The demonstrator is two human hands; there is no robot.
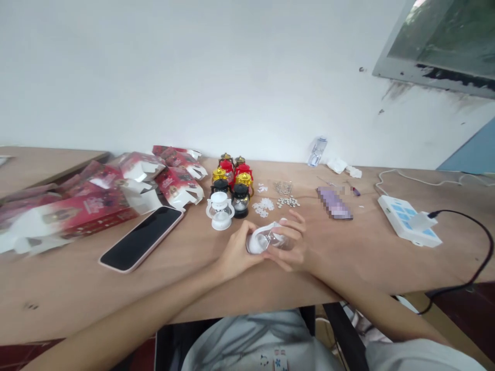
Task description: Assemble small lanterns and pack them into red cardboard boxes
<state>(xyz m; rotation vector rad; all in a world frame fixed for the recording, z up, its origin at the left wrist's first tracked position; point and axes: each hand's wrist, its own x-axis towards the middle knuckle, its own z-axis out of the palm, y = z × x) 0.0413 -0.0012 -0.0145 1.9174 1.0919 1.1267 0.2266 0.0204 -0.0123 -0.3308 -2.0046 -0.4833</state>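
Between my two hands, a small white lantern (260,242) lies tilted on its side above the front of the table. My left hand (238,247) is closed round its left end, with the thumb and fingers on the white part. On the other end, the fingers of my right hand (291,243) grip the clear body and the white frame. Just beyond my left hand stands another white lantern (221,212). Behind it are a black lantern (240,201), gold lanterns (244,180) and red lanterns (243,170), grouped upright.
Small white pieces (263,206), round metal discs (288,201) and wire pieces (283,187) lie in piles past my hands. Red boxes (104,206) and a phone (143,238) are at left. A purple item (334,202) and a power strip (409,220) with cable lie right.
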